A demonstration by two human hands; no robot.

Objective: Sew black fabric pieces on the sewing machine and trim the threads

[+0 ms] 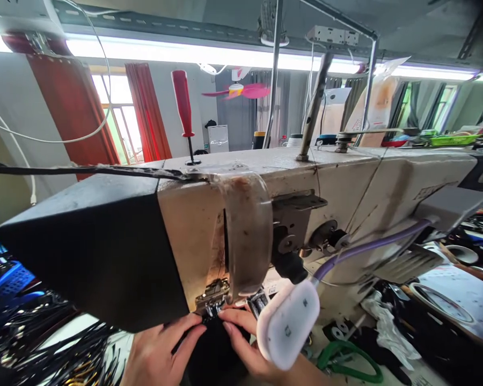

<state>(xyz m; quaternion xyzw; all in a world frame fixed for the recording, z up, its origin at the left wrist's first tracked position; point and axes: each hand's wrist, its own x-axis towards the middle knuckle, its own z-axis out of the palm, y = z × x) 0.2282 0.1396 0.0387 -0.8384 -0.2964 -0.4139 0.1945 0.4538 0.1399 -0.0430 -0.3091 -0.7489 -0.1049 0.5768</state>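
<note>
A beige sewing machine [346, 187] with a black end cover fills the middle of the view. Below its needle area is the metal presser foot [212, 306], partly behind a clear plastic guard [249, 230]. Black material [213, 351], perhaps fabric, lies under the foot and hangs toward me. My left hand [161, 348] pinches its left edge close to the foot. From the right, my right hand [245, 340] grips the same piece, thumb and forefinger beside the foot. A white lamp head [288, 324] on a purple flexible neck covers part of that hand.
A red-handled screwdriver [182, 104] stands upright on the machine top. Many black straps [56, 348] are heaped at left near a blue basket [12, 281]. At right lie a green looped handle [348, 358] and crumpled white material [390, 327]. A pink fan [241, 90] hangs behind.
</note>
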